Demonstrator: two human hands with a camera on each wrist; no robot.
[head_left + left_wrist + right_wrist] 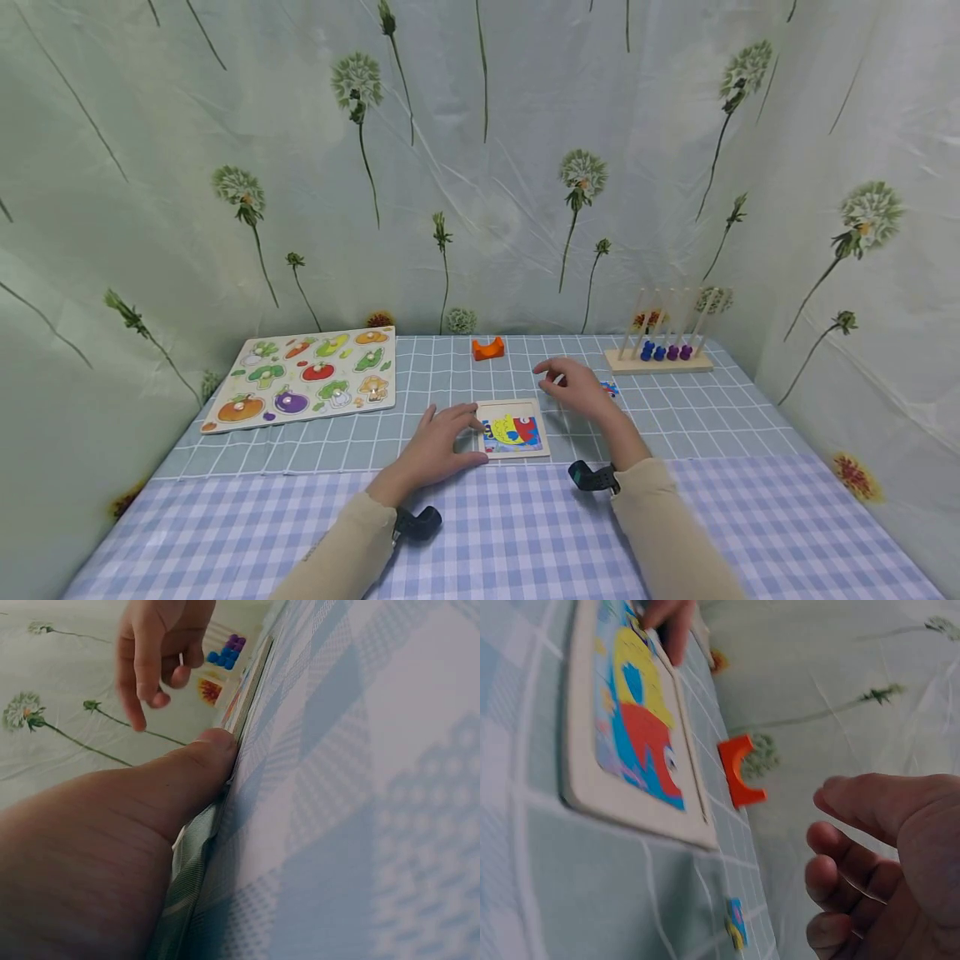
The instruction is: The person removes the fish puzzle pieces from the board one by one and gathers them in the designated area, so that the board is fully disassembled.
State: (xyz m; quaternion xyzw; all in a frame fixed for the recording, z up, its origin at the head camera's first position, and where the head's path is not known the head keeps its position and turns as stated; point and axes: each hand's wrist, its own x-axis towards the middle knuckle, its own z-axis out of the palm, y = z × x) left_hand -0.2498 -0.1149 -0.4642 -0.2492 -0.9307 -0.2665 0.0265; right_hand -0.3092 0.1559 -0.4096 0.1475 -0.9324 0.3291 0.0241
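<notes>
A fish jigsaw puzzle [514,430] in yellow, red and blue sits inside a pale wooden frame [545,450]. My left hand [441,442] rests at the frame's left side, fingers spread and fairly straight, fingertips over the picture's edge. In the left wrist view its thumb [199,761] lies along the near edge of the frame. To the right of the frame, my right hand [576,387] hovers with loosely bent fingers and nothing between them. Near that wrist a small loose puzzle piece [736,922], blue and yellow, lies on the cloth, partly covered by the arm in the head view.
At the back left lies a vegetable peg board [316,374]. An orange arch-shaped block [488,349] stands behind the frame. A wooden rack with upright rods and blue and purple beads [660,364] is at the back right. Floral curtains enclose the checked tablecloth [517,533].
</notes>
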